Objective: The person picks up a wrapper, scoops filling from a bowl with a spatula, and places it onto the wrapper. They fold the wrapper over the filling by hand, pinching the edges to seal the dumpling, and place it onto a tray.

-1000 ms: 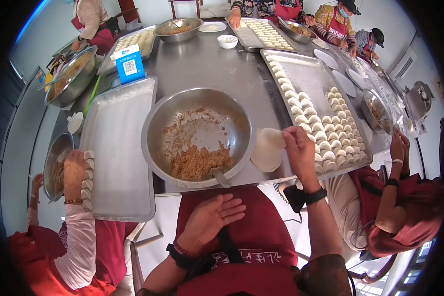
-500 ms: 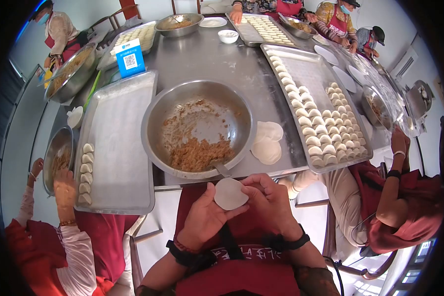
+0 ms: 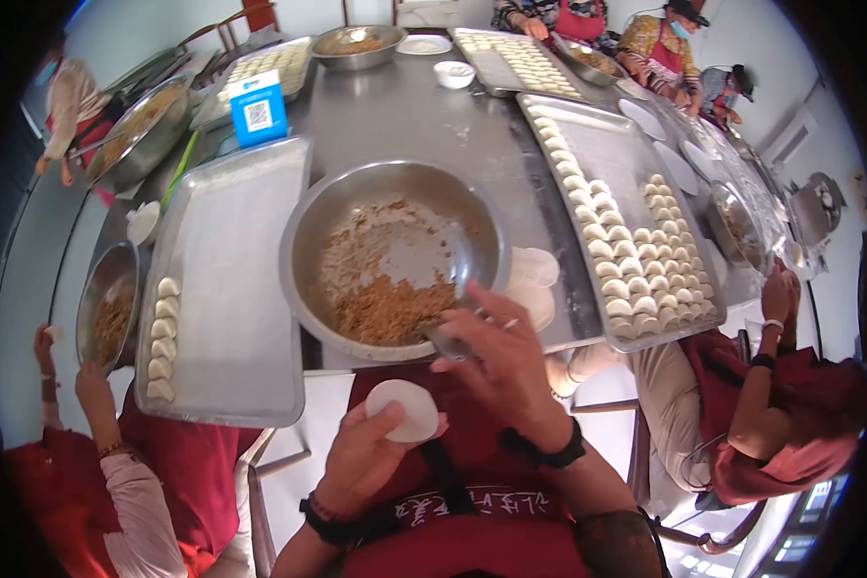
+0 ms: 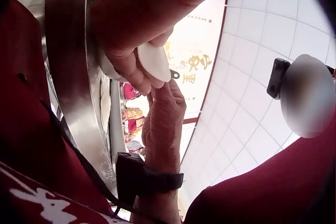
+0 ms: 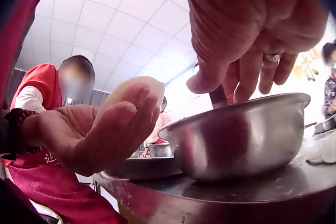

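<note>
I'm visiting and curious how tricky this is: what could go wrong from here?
The dough wrapper in the left hand might tear under the thumb. Filling lifted out by the right hand might drop, since the wrapper is outside the metal bowl. The overlapping spare wrappers could stick together.

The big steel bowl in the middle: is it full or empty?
Neither: the steel bowl is partly filled. Brown filling lies heaped at its near side; bare metal shows beyond it.
</note>
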Demonstrator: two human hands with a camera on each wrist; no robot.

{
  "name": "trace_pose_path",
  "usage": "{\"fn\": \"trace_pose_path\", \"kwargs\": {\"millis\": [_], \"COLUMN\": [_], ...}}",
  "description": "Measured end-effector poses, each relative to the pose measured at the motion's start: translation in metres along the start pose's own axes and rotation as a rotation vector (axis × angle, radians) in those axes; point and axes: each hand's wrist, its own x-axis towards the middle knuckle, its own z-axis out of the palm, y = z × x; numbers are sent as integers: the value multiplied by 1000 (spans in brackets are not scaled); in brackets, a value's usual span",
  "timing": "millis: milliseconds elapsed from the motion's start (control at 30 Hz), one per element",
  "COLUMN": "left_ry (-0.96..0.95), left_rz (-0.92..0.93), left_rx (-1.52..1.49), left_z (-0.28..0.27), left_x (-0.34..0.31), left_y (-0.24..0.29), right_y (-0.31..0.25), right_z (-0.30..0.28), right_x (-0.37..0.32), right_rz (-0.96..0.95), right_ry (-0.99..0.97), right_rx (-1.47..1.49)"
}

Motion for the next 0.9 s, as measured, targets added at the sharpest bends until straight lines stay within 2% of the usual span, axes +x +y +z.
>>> {"fn": "trace_pose_path", "kwargs": {"millis": [200, 400, 467, 600, 700, 800, 900], "left_ry": [91, 138, 135, 127, 135, 132, 123], "left_rz": [36, 62, 82, 107, 117, 125, 131], "left_rx": [34, 43, 29, -12, -26, -38, -45], "left_z": [-4, -2, 1, -7, -7, -6, -5], "left_x": [-6, -4, -5, -3, -1, 1, 2], "left_y": [6, 11, 14, 14, 15, 17, 20], "right_y": [0, 8, 14, 14, 28, 33, 37], "right_z": [8, -1, -8, -18, -4, 9, 21], "right_x": [12, 30, 37, 56, 67, 74, 74], "right_rz": [-77, -77, -38, 158, 170, 252, 224], "right_ry": [-98, -111, -110, -61, -19, -106, -133], "right_rx": [-26, 0, 65, 87, 109, 233, 317]}}
